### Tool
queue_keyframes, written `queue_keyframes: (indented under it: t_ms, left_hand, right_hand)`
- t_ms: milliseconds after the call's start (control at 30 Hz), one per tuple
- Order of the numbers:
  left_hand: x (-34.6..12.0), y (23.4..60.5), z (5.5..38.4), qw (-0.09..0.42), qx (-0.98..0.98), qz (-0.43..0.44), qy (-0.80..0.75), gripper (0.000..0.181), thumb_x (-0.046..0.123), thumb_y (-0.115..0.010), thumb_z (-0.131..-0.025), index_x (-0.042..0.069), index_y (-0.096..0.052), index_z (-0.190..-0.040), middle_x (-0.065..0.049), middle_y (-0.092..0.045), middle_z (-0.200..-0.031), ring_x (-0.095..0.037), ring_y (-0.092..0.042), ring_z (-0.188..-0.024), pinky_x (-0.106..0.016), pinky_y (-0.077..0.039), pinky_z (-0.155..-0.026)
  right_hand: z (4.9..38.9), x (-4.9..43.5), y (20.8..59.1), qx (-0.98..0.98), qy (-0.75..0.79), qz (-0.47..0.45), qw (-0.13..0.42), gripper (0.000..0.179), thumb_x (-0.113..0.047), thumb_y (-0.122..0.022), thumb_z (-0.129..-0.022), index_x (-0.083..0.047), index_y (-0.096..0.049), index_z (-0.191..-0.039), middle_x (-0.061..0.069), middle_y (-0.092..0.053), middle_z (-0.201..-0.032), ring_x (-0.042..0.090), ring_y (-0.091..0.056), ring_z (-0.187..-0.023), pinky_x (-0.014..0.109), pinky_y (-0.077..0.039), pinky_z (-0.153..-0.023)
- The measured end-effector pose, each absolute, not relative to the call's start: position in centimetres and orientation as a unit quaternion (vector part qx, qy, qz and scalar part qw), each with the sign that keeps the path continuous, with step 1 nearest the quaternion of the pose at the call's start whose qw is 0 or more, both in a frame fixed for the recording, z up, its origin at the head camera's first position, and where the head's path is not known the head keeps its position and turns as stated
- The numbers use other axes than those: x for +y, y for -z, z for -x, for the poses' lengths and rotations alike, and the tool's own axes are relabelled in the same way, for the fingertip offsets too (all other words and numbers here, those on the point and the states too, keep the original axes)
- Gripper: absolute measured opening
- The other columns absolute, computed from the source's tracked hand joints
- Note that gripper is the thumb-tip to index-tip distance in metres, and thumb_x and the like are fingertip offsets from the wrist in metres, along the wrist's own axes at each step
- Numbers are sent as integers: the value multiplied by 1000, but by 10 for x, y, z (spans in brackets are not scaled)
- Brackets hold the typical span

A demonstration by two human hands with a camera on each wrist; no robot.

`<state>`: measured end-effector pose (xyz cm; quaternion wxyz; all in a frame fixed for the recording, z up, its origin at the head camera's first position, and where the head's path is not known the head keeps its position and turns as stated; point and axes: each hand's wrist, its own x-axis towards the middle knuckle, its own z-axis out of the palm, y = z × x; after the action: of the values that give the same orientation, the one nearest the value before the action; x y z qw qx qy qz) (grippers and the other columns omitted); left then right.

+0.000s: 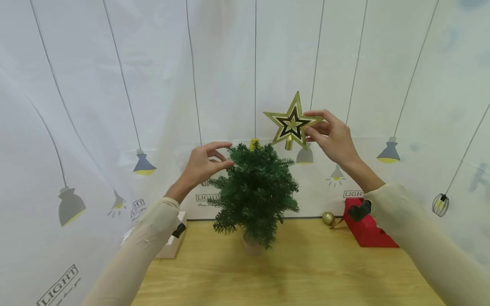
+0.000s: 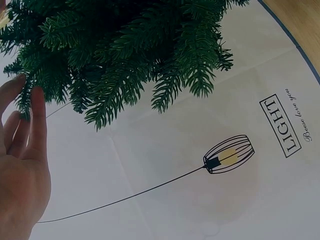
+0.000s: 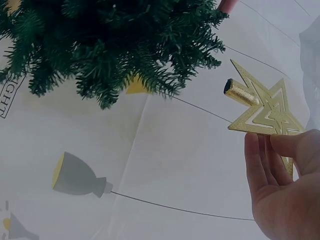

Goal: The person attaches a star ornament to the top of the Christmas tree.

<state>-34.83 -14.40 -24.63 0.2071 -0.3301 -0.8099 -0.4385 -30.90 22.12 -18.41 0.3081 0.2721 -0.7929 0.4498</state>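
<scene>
A small green Christmas tree stands upright on the table. Over its upper right side, my right hand holds a gold star tree topper by one point, between thumb and fingers. The topper is apart from the branches; in the right wrist view its hollow tube faces the tree. At the tree's upper left is my left hand, thumb and fingers spread apart beside the branch tips. In the left wrist view its fingers meet a small sprig; whether they press it I cannot tell.
A red box sits at the table's back right, with a gold ball ornament beside it. At the left, a pale box is partly behind my sleeve. A white sheet printed with hanging lamps backs the wooden table.
</scene>
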Motion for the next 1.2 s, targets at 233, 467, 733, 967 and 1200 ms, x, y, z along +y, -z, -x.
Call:
queue_keyframes:
  t_ms: [233, 467, 733, 967, 1200]
  left_hand:
    - [-144, 245, 349, 205, -809, 334, 438, 53, 23, -86, -89, 17, -69, -138, -10, -78, -95, -25, -74, -86, -25, -39, -47]
    - [-151, 246, 346, 206, -814, 322, 437, 53, 23, -86, -89, 20, -69, -138, -6, -78, -97, -24, -75, -88, -27, -44, -53]
    - [-151, 248, 346, 207, -814, 325, 435, 52, 23, -86, -88, 20, -69, -138, -6, -78, -95, -18, -74, -84, -27, -43, -49]
    - [-147, 248, 346, 204, -813, 322, 440, 52, 22, -86, -88, 20, -69, -137, -5, -78, -94, -19, -75, -84, -27, -41, -47]
    - [-145, 249, 347, 208, -814, 324, 435, 52, 23, -86, -88, 19, -70, -137, -7, -78, -95, -21, -74, -85, -25, -39, -47]
  right_hand:
    - [316, 201, 172, -784, -471, -263, 307, 36, -6, -65, -103, -9, -62, -139, 22, -74, -111, 6, -74, -90, 23, -61, -80]
    - [325, 176, 166, -781, -472, -281, 297, 36, -4, -65, -102, -9, -63, -138, 23, -74, -113, 19, -76, -98, 25, -61, -82]
    - [331, 157, 162, -782, -465, -296, 292, 36, -3, -64, -103, -9, -64, -138, 21, -74, -111, 26, -76, -98, 26, -61, -81]
    - [336, 147, 162, -781, -464, -303, 287, 35, -1, -64, -102, -8, -64, -137, 20, -74, -111, 30, -75, -98, 28, -62, -81]
    - [338, 142, 164, -782, -466, -310, 275, 34, -2, -64, -103, -7, -64, -136, 21, -74, -115, 33, -75, -101, 33, -62, -85]
